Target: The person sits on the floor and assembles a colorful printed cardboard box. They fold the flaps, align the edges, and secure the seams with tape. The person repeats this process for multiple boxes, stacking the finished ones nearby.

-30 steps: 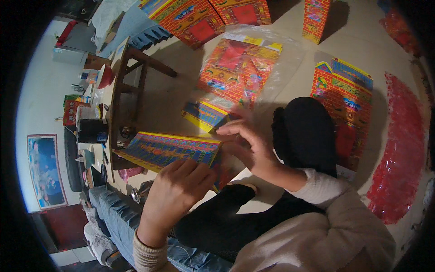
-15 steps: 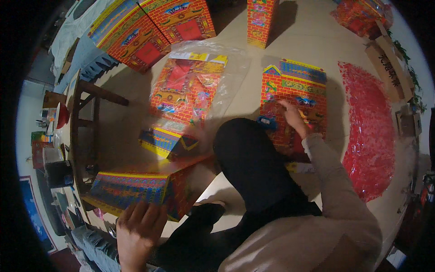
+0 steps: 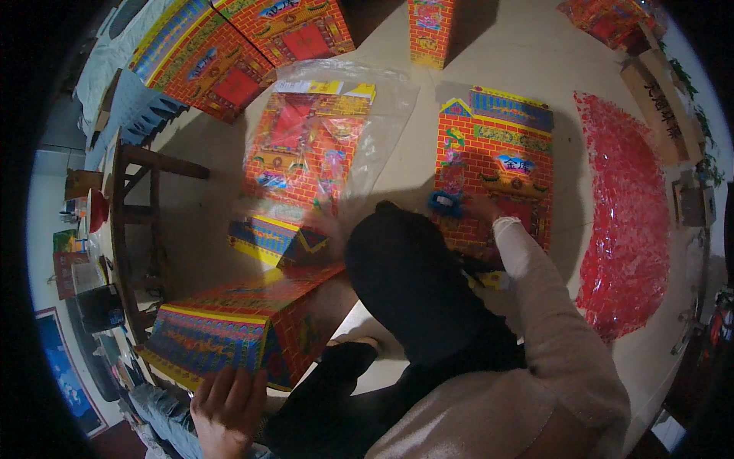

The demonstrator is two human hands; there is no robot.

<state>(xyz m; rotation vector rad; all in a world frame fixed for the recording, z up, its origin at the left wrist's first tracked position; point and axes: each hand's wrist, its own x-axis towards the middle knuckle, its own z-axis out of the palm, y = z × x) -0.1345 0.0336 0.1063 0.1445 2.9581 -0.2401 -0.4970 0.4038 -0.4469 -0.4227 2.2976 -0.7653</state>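
Observation:
On the left, a brick-patterned cardboard house [image 3: 222, 336] with a blue, yellow-edged roof stands tilted on the floor. My left hand [image 3: 229, 402] has its fingers curled over the near lower edge of that roof. My right hand [image 3: 480, 214] is low over a flat printed house panel [image 3: 512, 141], right beside a small dark-blue object [image 3: 445, 203] lying on it. Shadow and blur hide those right fingers, so whether they touch the blue object is unclear. My dark-trousered knee stands between both hands.
A clear plastic bag [image 3: 382, 115] with printed panels in it lies at centre left. Folded-out house boxes [image 3: 237, 76] and a narrow brick-patterned box [image 3: 430, 34] stand behind. Red plastic wrap [image 3: 623, 229] and a brown carton [image 3: 657, 107] lie right; a wooden stool [image 3: 157, 164] is left.
My right hand has come down and nearer along the panel, beside the blue object. My left hand stays at the roof edge, and the house has shifted slightly. The view has moved a little.

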